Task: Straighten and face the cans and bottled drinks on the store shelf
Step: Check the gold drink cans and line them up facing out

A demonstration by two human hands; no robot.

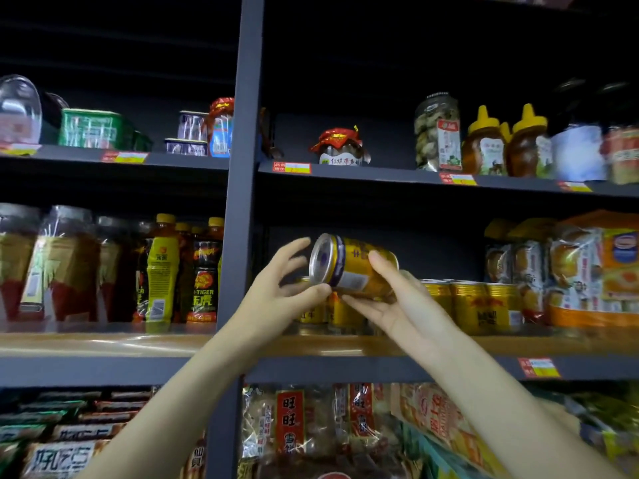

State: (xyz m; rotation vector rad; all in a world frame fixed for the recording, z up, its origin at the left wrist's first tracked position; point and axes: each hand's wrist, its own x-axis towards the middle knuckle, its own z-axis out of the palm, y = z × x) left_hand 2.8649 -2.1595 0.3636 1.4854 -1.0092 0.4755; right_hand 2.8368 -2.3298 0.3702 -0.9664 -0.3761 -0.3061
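A gold can [352,267] with a blue band lies tilted on its side in the air, its silver end facing left toward me. My right hand [397,305] grips the can's body from below and behind. My left hand [283,288] touches the can's rim with the thumb, its fingers spread. Below and behind the held can, a row of gold cans [470,302] stands upright on the middle shelf [345,345]. Yellow and black energy drink bottles [183,271] stand in the left bay.
A dark upright post [238,202] divides the two bays. Wrapped snack packs [587,267] crowd the shelf's right end. Jars and honey bottles [491,143] line the shelf above. Bagged snacks [311,423] fill the shelf below. Shrink-wrapped bottles [52,264] stand at far left.
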